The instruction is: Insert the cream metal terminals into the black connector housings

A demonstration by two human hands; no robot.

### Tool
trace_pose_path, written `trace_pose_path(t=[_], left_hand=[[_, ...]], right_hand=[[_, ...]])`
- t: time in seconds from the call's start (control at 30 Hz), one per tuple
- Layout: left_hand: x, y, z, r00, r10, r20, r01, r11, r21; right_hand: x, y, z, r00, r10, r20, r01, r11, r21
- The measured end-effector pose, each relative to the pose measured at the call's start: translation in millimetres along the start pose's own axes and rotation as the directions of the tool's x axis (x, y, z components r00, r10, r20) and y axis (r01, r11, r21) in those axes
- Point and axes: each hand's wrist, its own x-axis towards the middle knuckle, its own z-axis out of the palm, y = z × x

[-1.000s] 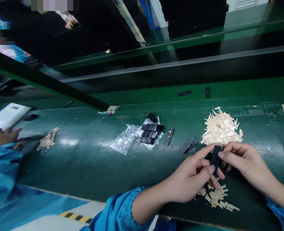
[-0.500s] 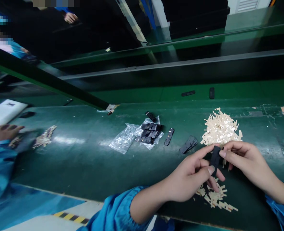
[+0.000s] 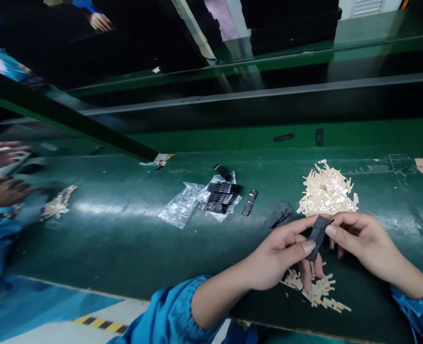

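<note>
A slim black plastic casing [image 3: 317,237] is held tilted between the thumb and fingers of my left hand [image 3: 281,258]. My right hand [image 3: 363,241] is closed in a pinch at the casing's upper end; a small dark bit shows at its fingertips, too small to name. Behind both hands rises a large heap of cream-coloured flat strips [image 3: 326,188]. Below my left fingers lies a smaller scatter of similar strips [image 3: 324,294]. To the left of my hands rest several flat black plates [image 3: 279,214], stacked and fanned, and a single black part [image 3: 249,202].
On the green bench [image 3: 125,248], clear plastic bags [image 3: 182,205] lie beside and under rows of black parts [image 3: 223,193]. Two black pieces sit on the ledge behind, one being an upright casing [image 3: 319,137]. At left, a co-worker's hands [image 3: 5,188] are near a strip pile [image 3: 59,203].
The casing has tilted further in my left hand, its lower end swinging left. My right hand stays pinched at its upper end. The co-worker's second hand has come into view at left.
</note>
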Motion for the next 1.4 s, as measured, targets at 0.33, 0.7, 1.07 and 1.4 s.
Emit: trace_pose_path(t=[0.33, 0.7, 1.07, 1.4], left_hand=[[-1, 4, -3.9, 0.997, -0.024, 0.067, 0.028, 0.998, -0.058], [0, 4, -11.7, 0.99, -0.008, 0.144, 0.036, 0.981, -0.192], [1, 7, -11.3, 0.986, -0.056, 0.16, 0.082, 0.984, -0.16], [1, 9, -8.3, 0.987, -0.065, 0.144, 0.077, 0.994, -0.08]], right_hand=[[0, -2, 5, 0.997, -0.078, 0.014, 0.078, 0.997, 0.007], [-3, -1, -14, 0.987, -0.142, -0.073, 0.135, 0.987, -0.086], [-8, -11, -10, 0.971, -0.196, -0.139, 0.184, 0.978, -0.092], [-5, -13, -9, 0.971, -0.196, -0.135, 0.187, 0.979, -0.076]])
